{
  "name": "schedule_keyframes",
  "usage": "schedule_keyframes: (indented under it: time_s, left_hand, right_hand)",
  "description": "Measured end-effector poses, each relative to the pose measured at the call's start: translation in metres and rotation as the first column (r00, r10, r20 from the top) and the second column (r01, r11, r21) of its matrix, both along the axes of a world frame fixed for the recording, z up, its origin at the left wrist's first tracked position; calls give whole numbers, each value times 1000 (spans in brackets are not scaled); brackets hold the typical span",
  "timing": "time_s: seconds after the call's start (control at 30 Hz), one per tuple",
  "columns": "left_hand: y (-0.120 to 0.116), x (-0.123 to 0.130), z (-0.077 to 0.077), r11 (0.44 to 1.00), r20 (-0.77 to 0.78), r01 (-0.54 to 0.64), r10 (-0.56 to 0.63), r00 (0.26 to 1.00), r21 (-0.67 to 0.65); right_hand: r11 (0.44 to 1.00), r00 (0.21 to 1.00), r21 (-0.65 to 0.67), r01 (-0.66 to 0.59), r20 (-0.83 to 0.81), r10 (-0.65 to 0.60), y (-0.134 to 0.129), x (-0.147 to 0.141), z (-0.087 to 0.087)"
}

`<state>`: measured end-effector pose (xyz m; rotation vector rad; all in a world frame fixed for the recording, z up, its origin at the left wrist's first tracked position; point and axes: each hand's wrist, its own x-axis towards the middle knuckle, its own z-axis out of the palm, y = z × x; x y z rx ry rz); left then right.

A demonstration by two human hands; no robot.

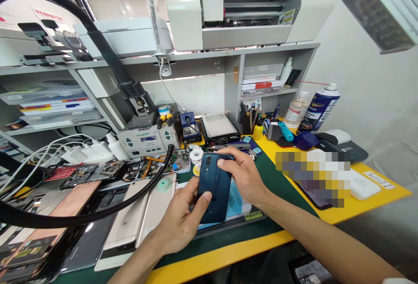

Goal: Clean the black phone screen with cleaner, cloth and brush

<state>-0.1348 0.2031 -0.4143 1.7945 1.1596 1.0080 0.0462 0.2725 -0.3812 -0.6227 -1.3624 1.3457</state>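
Note:
Between both hands is a dark blue smartphone (214,188), held up with its glossy back and camera toward me. My left hand (183,216) grips the phone's lower left edge, thumb lying on the back. My right hand (243,173) holds the upper right corner, its thumb pressed on the back near the top and fingers behind. Under the phone lies a light blue printed sheet (237,201) on a dark perforated pad (228,224). A white tape roll (196,155) stands just behind the phone.
Several disassembled phones (127,214) cover the left side. A black hose (130,203) curves over them. A soldering station (143,141) and a hot plate (220,126) stand at the back. On the right are a spray can (320,109) and a clear bottle (296,109).

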Motion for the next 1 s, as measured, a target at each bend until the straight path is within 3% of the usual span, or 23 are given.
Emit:
schedule_keyframes:
  time_s: [0.57,0.77,1.0]
  left_hand:
    - [2,2,4,1000,54,12,-10,998,-24]
    - [0,3,9,998,112,-22,29,993,-62]
    - [-1,3,4,999,7,-41,41,999,12]
  right_hand:
    - [998,998,46,49,45,-51,2,1,-3]
    - [997,997,19,-72,1,72,4,4,-3]
    - [999,999,-17,-28,42,28,6,2,-1]
